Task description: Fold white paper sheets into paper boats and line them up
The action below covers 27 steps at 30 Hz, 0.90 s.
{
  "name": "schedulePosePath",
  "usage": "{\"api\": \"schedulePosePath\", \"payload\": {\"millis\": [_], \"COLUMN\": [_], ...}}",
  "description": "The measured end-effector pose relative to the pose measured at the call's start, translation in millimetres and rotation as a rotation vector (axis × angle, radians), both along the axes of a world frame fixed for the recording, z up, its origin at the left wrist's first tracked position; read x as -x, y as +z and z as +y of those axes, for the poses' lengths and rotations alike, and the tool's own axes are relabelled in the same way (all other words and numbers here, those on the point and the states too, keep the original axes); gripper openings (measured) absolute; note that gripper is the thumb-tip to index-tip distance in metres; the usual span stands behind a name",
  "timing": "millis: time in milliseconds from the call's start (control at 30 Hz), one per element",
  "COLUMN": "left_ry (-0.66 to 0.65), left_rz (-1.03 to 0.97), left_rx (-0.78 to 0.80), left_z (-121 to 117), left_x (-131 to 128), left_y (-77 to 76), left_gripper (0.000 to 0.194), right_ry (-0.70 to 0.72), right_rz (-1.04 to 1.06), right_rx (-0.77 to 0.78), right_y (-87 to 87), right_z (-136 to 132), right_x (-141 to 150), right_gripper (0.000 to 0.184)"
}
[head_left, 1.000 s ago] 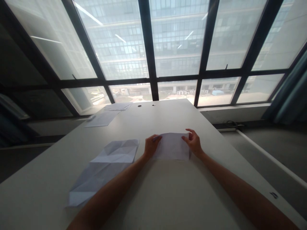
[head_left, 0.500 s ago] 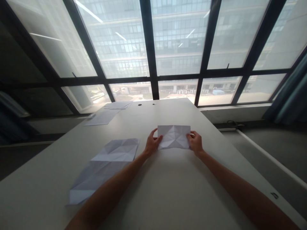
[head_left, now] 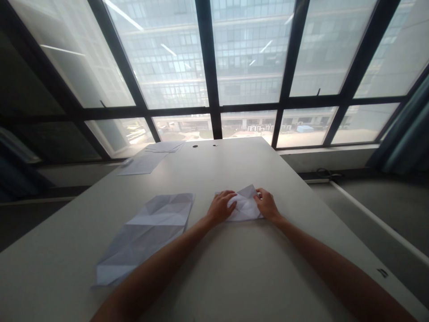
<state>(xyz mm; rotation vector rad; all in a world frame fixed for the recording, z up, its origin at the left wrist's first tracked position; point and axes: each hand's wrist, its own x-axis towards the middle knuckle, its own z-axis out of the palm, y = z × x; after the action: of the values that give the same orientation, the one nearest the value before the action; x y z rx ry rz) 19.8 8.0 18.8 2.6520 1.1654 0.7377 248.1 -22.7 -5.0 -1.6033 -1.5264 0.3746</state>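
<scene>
A small creased white paper (head_left: 245, 206) lies partly folded in on the white table (head_left: 234, 268), a little beyond the middle. My left hand (head_left: 221, 207) presses on its left side with the fingers curled over the paper. On the paper's right side my right hand (head_left: 265, 204) pinches the edge inward. Both hands are closed on the same sheet, and its sides are pushed toward the centre.
A larger creased white sheet (head_left: 147, 235) lies flat to the left. More loose papers (head_left: 152, 158) rest at the far left corner of the table, by two small holes (head_left: 195, 146). Tall windows stand beyond; the table's right edge drops to the floor.
The paper was held up flat as a rectangle half a second ago. Now it is down on the table, and both hands have moved inward, collapsing its sides along the creases.
</scene>
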Motion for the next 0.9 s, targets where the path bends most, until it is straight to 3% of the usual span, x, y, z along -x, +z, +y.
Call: {"api": "schedulePosePath", "payload": {"millis": [100,200,333,400,467,600,900], "left_ry": [-0.091,-0.127,-0.143,-0.148,-0.157,-0.16,-0.119], "left_rz": [0.254,0.348,0.356,0.35,0.36,0.388,0.34], "left_rx": [0.072,0.089,0.088,0.088,0.088,0.091,0.091], "left_z": [-4,-4,-4,-5,-6,-7,-6], "left_x": [-3,-2,-1,-2,-3,-4,-3], "left_y": [-8.9,-11.8,-10.0,-8.7,-7.6,-5.6,-7.6], "left_gripper": [0.061,0.067,0.062,0.058,0.056,0.056,0.064], "right_ry": [-0.07,-0.11,0.166,0.322,0.391,0.356,0.251], "right_rz": [-0.162,-0.387,-0.51,-0.544,-0.586,-0.642,-0.648], "right_rx": [0.041,-0.054,-0.154,-0.092,0.017,0.142,0.16], "right_y": [6.8,16.7,20.4,14.9,7.5,-1.6,-1.5], "right_z": [-9,-18,-23,-23,-21,-18,-16], "right_x": [7,14,34,44,50,46,34], "right_gripper": [0.036,0.055,0.058,0.058,0.059,0.061,0.062]}}
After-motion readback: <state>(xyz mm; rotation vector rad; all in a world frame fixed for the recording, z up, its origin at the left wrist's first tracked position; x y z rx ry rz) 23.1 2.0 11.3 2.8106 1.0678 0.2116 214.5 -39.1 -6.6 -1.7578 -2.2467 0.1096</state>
